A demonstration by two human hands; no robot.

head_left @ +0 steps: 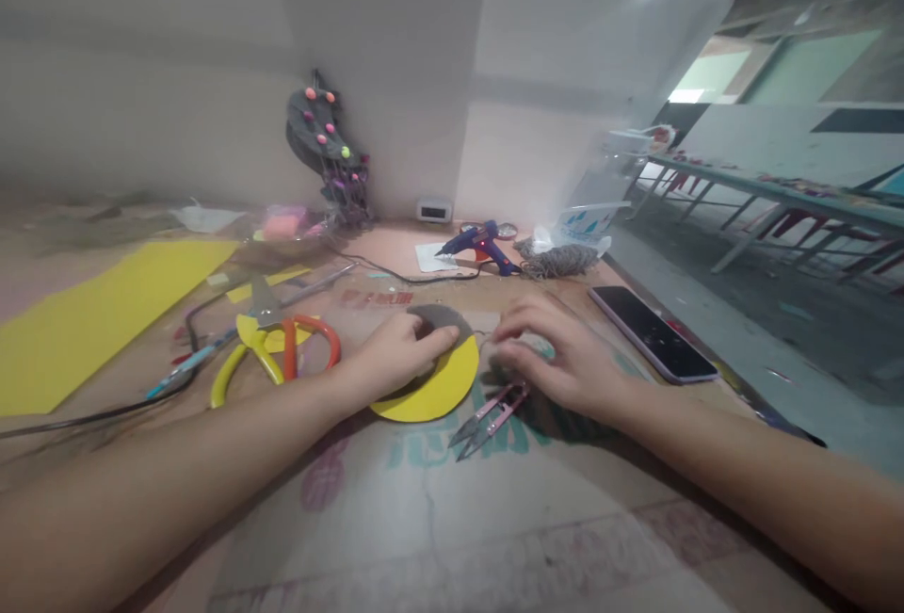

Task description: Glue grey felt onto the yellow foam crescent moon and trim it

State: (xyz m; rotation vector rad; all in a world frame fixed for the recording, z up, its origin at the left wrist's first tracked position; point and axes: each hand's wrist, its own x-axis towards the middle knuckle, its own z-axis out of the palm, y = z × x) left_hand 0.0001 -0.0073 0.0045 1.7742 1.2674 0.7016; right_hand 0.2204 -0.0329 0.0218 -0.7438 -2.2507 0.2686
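Under left hand (395, 349), yellow disc (436, 394) flat; below right hand (557, 354), snips (492, 423) slant, tips near-left; cannot tell either grip.

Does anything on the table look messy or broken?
The grey yarn, right of the blue glue gun, looks messy: it's a loose, tangled heap. The yellow disc at the left hand shows no obvious damage.

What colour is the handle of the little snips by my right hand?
Pink; the snips' handle shows best in the head view.
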